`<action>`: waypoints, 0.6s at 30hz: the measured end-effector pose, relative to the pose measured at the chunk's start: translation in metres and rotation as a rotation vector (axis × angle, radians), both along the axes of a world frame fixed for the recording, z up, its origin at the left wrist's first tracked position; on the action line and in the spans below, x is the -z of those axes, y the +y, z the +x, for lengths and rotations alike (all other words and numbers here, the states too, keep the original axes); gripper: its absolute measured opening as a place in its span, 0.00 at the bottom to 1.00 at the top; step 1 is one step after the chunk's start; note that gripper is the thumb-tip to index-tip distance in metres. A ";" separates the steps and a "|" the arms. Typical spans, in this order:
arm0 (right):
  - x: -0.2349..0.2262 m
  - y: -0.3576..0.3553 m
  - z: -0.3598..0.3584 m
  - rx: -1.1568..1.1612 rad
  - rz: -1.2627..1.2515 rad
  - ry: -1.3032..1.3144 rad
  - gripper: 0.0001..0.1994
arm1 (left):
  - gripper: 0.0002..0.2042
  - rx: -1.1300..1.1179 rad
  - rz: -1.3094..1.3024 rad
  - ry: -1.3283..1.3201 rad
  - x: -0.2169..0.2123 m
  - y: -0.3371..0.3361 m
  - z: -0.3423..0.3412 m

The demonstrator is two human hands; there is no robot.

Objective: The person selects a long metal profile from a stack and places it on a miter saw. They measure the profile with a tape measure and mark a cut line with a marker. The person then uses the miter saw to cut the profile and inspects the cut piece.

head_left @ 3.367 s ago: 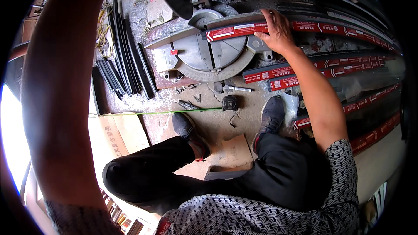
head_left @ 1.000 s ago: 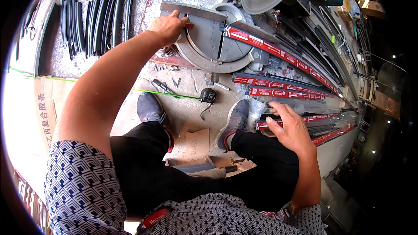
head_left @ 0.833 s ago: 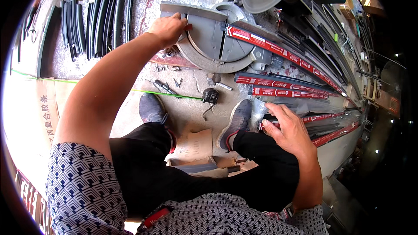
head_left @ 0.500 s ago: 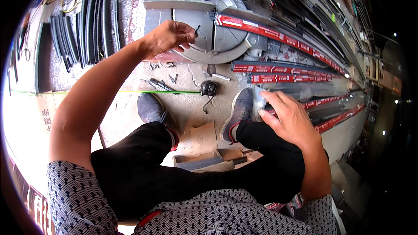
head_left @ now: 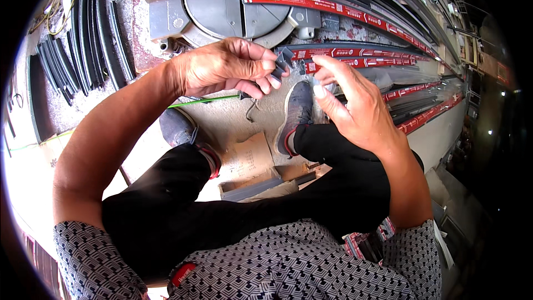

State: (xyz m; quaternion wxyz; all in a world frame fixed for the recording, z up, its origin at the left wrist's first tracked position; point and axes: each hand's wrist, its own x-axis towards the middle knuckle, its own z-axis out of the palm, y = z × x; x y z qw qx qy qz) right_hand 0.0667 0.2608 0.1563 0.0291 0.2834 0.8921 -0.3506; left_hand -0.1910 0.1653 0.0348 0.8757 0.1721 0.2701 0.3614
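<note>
L edge overexp.; R side dim; rim distorted, w/ vignette.

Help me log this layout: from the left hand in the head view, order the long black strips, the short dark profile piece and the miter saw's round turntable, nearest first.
1. Short dark profile piece, held in the left hand.
2. Miter saw's round turntable, beyond the hand.
3. Long black strips, off to the left.

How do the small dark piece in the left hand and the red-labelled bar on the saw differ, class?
Size: the small dark piece is short; the red-labelled bar is far longer.
Look: the bar carries a red printed strip; the piece's visible part shows none.
Support: the left hand pinches the piece, while the bar's end lies on the metal saw bed.
Both show dark surfaces.
</note>
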 end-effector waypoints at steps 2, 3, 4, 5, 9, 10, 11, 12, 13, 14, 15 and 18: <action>0.002 -0.002 -0.002 0.024 0.010 0.037 0.21 | 0.16 0.031 0.012 -0.060 0.001 -0.001 0.005; 0.003 -0.002 -0.002 0.031 -0.017 0.039 0.20 | 0.16 0.043 0.016 -0.057 0.001 -0.002 0.007; 0.002 -0.001 -0.003 0.039 -0.044 0.042 0.19 | 0.16 0.055 0.020 -0.054 -0.002 -0.003 0.010; 0.003 -0.001 -0.004 0.046 -0.071 0.045 0.19 | 0.16 0.066 0.024 -0.050 -0.004 -0.003 0.011; 0.004 -0.004 -0.006 0.051 -0.122 0.083 0.14 | 0.17 0.144 0.077 -0.036 -0.010 0.001 0.017; 0.005 -0.007 -0.008 0.078 -0.122 0.116 0.11 | 0.18 0.156 0.098 -0.036 -0.013 0.001 0.018; 0.004 -0.006 -0.008 0.079 -0.161 0.103 0.10 | 0.18 0.168 0.097 -0.049 -0.012 0.001 0.020; 0.003 -0.005 -0.009 0.079 -0.199 0.093 0.09 | 0.18 0.178 0.096 -0.059 -0.011 0.001 0.020; 0.003 -0.005 -0.009 0.080 -0.237 0.083 0.08 | 0.18 0.188 0.096 -0.070 -0.010 0.000 0.021; 0.006 -0.005 -0.008 0.093 -0.205 0.098 0.07 | 0.18 0.181 0.084 -0.072 -0.010 -0.001 0.021; 0.005 -0.005 -0.008 0.104 -0.222 0.076 0.07 | 0.18 0.173 0.073 -0.074 -0.012 -0.002 0.021; 0.000 -0.005 -0.010 0.136 -0.265 0.005 0.08 | 0.17 0.164 0.065 -0.068 -0.009 -0.004 0.021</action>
